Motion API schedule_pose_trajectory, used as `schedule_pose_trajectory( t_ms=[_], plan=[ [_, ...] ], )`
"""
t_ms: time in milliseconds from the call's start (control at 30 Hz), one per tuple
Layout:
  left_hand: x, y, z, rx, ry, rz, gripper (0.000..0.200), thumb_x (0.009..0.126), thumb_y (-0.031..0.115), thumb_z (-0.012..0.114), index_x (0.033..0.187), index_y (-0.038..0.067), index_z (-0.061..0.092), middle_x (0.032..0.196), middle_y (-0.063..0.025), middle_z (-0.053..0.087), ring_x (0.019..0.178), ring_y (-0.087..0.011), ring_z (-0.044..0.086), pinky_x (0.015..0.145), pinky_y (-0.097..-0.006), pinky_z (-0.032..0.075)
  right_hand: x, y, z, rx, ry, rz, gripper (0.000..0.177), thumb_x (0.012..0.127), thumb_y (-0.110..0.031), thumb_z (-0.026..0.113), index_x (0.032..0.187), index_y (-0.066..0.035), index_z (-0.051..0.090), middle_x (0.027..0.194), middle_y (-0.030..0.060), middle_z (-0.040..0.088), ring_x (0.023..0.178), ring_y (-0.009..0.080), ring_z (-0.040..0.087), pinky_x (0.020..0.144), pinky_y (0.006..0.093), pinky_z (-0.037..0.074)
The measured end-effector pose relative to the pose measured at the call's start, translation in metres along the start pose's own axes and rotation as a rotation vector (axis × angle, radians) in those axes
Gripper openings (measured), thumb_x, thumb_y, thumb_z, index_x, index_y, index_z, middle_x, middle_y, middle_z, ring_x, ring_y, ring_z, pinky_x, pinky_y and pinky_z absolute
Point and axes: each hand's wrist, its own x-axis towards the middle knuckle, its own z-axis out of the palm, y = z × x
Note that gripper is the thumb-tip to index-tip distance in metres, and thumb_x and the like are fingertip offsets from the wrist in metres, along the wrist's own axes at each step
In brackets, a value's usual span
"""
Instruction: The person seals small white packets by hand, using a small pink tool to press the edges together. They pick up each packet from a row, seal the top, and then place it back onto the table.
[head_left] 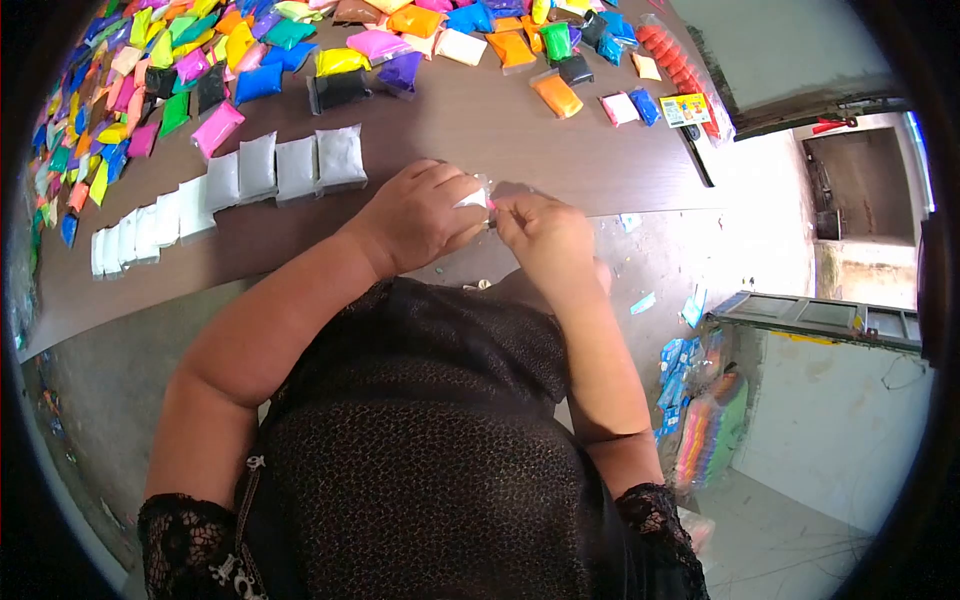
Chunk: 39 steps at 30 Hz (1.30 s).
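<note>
At the upper centre of the frame, we are holding a small white packet [472, 198] in our left hand [418, 216], its fingers curling closed around it. We are bringing our right hand [545, 235] to the packet's pinkish end, thumb and fingers pinching together; we cannot tell whether they are gripping it. Grey-white bags [297, 168] are lying in a row on the table [440, 120] at upper left, colourful packets [378, 46] spreading beyond.

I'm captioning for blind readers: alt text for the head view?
A person's left hand and right hand hold something small and white near the edge of a brown table. White and grey packets line up to their left; many colourful packets lie beyond.
</note>
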Motion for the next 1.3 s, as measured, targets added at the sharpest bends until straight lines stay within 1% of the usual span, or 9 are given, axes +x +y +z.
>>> schedule_pose_trajectory(
  t_ms=[200,300,367,400,433,500,900,1233,1300],
  plan=[
    [0.0,-0.001,-0.002,-0.006,-0.008,0.007,0.011,0.087,0.022,0.071,0.092,0.013,0.073,0.118,-0.0086,0.067,0.111,-0.0268,0.063,0.1,-0.0419,0.049,0.003,0.007,0.011,-0.196,0.032,-0.079,0.014,0.088,-0.026,0.071,0.087,-0.013,0.072,0.08,0.0089,0.069,0.079,0.0314,0.07,0.065,0.0448,0.055],
    [-0.001,0.001,0.0,-0.01,-0.019,-0.005,0.01,0.086,0.021,0.071,0.092,0.013,0.073,0.118,-0.0082,0.067,0.111,-0.0265,0.063,0.1,-0.0416,0.049,0.003,0.021,0.023,-0.354,0.148,-0.107,0.013,0.091,-0.026,0.07,0.09,-0.013,0.074,0.084,0.0093,0.071,0.078,0.0322,0.07,0.066,0.0447,0.055],
    [-0.001,-0.001,-0.002,-0.002,-0.025,-0.027,0.01,0.086,0.021,0.072,0.092,0.013,0.073,0.118,-0.0078,0.067,0.112,-0.0262,0.063,0.1,-0.0414,0.049,0.005,0.019,0.014,0.07,0.284,0.124,0.013,0.092,-0.025,0.069,0.092,-0.014,0.075,0.087,0.0104,0.073,0.078,0.0324,0.071,0.067,0.0434,0.055],
    [-0.002,0.0,-0.002,-0.003,-0.015,-0.023,0.011,0.086,0.022,0.072,0.093,0.014,0.074,0.117,-0.0073,0.067,0.112,-0.0259,0.063,0.099,-0.0413,0.049,0.003,0.013,0.008,0.192,0.157,0.286,0.014,0.092,-0.026,0.069,0.093,-0.014,0.076,0.089,0.0108,0.074,0.079,0.0322,0.072,0.069,0.042,0.055],
    [-0.003,0.001,-0.001,-0.004,-0.002,-0.015,0.011,0.086,0.022,0.072,0.094,0.014,0.074,0.117,-0.0069,0.066,0.112,-0.0255,0.063,0.099,-0.0413,0.049,0.001,0.01,0.005,0.195,0.146,0.289,0.014,0.092,-0.026,0.069,0.093,-0.014,0.076,0.089,0.0108,0.074,0.079,0.0322,0.072,0.069,0.042,0.055],
    [-0.003,0.0,0.001,0.01,-0.008,-0.019,0.012,0.086,0.022,0.072,0.095,0.015,0.075,0.116,-0.0064,0.066,0.112,-0.0252,0.063,0.099,-0.0413,0.049,0.0,0.006,-0.001,0.211,-0.016,0.311,0.014,0.09,-0.026,0.07,0.092,-0.014,0.077,0.086,0.0104,0.074,0.077,0.0318,0.071,0.07,0.0413,0.055],
    [-0.001,0.001,-0.001,0.036,-0.025,-0.019,0.015,0.086,0.025,0.074,0.099,0.017,0.075,0.117,-0.0048,0.065,0.111,-0.0243,0.062,0.099,-0.0407,0.049,-0.009,0.02,0.011,0.383,-0.03,0.267,0.012,0.086,-0.017,0.074,0.095,-0.011,0.077,0.09,0.0106,0.074,0.078,0.0275,0.071,0.072,0.0372,0.055],
    [-0.002,0.002,0.0,0.042,-0.009,-0.015,0.014,0.085,0.024,0.075,0.097,0.017,0.076,0.118,-0.0049,0.065,0.112,-0.0236,0.061,0.1,-0.0398,0.048,-0.009,0.012,0.001,0.382,-0.043,0.26,0.013,0.085,-0.015,0.075,0.096,-0.01,0.077,0.089,0.0114,0.074,0.079,0.0269,0.072,0.072,0.0361,0.055],
    [-0.002,0.002,0.0,0.039,-0.005,-0.014,0.013,0.085,0.023,0.075,0.097,0.017,0.076,0.117,-0.005,0.065,0.112,-0.0237,0.062,0.1,-0.0397,0.049,-0.008,0.005,-0.002,0.295,-0.05,0.221,0.013,0.085,-0.015,0.075,0.096,-0.01,0.077,0.088,0.011,0.074,0.077,0.0261,0.071,0.071,0.0358,0.055]
  ],
)
